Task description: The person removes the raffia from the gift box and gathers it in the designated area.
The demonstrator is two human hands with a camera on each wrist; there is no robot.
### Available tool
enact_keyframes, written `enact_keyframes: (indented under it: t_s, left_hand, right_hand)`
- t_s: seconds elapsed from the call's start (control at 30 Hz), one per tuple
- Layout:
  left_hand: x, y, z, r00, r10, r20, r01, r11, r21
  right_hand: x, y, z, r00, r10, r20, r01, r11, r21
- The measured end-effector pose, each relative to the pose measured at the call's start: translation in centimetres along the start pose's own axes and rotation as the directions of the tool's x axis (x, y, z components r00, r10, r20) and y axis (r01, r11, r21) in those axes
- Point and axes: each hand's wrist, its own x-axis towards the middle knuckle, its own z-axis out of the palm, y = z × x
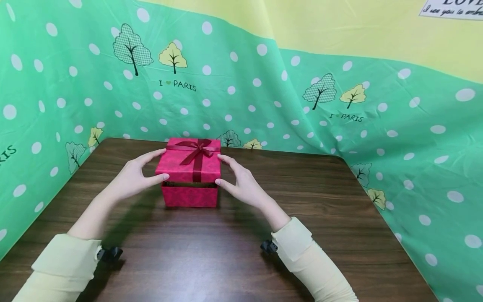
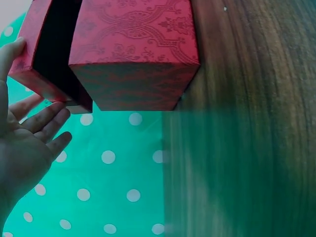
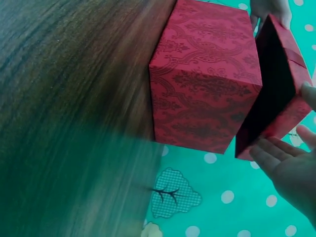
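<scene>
A red gift box base (image 1: 190, 197) with a dark patterned surface stands on the table. Its square lid (image 1: 183, 170), topped by a dark red ribbon bow (image 1: 199, 149), is raised above the base; a dark gap shows at the front. My left hand (image 1: 132, 178) grips the lid's left side, thumb at the near corner. On the opposite side, my right hand (image 1: 243, 184) holds the lid between thumb and fingers. Both wrist views show the lid (image 3: 291, 106) apart from the base (image 2: 133, 37), its inside in shadow.
The dark brown wooden table (image 1: 339, 235) spreads around the box. Behind and beside it hangs a green and yellow cloth (image 1: 241, 63) with white dots and printed trees. A small black device (image 1: 110, 254) sits at the left cuff, another (image 1: 268, 246) at the right.
</scene>
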Motion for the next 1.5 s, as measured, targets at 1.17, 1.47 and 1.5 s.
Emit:
enact_keyframes:
  t_s: [1.17, 1.47, 1.5]
  left_hand:
    - [-1.0, 3.7, -1.9, 0.976, 0.078, -0.203, -0.127, 0.963, -0.238]
    - [-1.4, 4.6, -2.1, 0.963, 0.137, -0.234, -0.211, 0.921, -0.327]
    - [-1.4, 4.7, -2.2, 0.961, 0.14, -0.238, -0.215, 0.92, -0.329]
  right_hand:
    - [-0.5, -6.5, -3.3, 0.991, -0.101, -0.086, 0.122, 0.952, 0.281]
    - [-0.3, -7.3, -3.6, 0.993, -0.075, -0.09, 0.097, 0.956, 0.278]
    - [-0.3, -7.4, -3.6, 0.993, -0.074, -0.09, 0.096, 0.956, 0.278]
